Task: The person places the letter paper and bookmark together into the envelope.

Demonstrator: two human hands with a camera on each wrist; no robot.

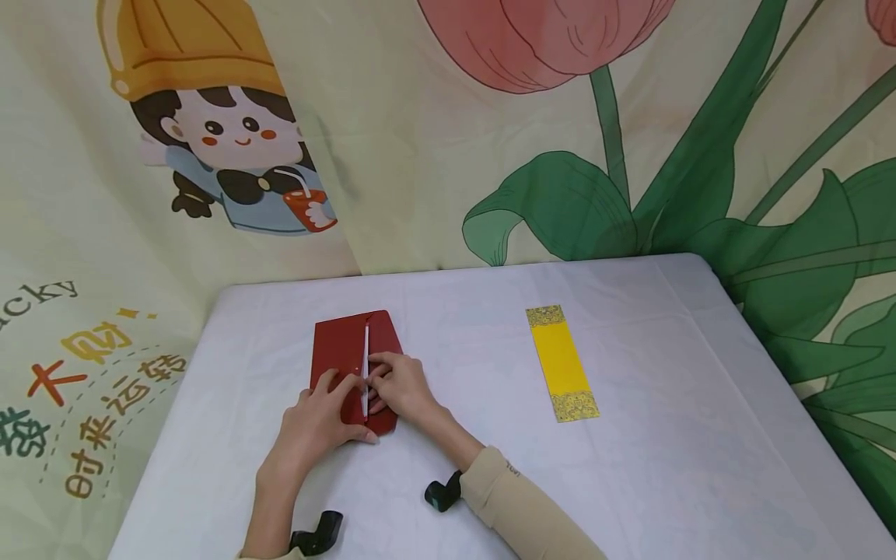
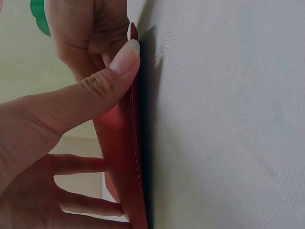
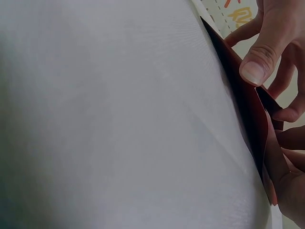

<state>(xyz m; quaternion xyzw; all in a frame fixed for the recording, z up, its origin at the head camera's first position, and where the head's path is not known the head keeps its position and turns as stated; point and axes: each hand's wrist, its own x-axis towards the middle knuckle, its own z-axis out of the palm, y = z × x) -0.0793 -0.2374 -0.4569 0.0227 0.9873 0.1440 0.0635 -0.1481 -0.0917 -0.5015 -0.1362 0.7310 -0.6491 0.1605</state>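
Note:
A red envelope lies on the white-covered table with its flap spread to the right. A strip of white paper shows along its mouth. My left hand holds the envelope's body, fingers on the upper face and thumb at the near edge. Curled at the mouth, my right hand has its fingertips right at the white strip, close to the left fingertips. I cannot tell whether they pinch the paper. In the right wrist view the envelope looks tilted, with right fingers between flap and body.
Right of the hands, a yellow paper strip with patterned ends lies flat on the table. A printed cloth hangs behind the table. Each wrist carries a small black camera, one by the left wrist, one by the right.

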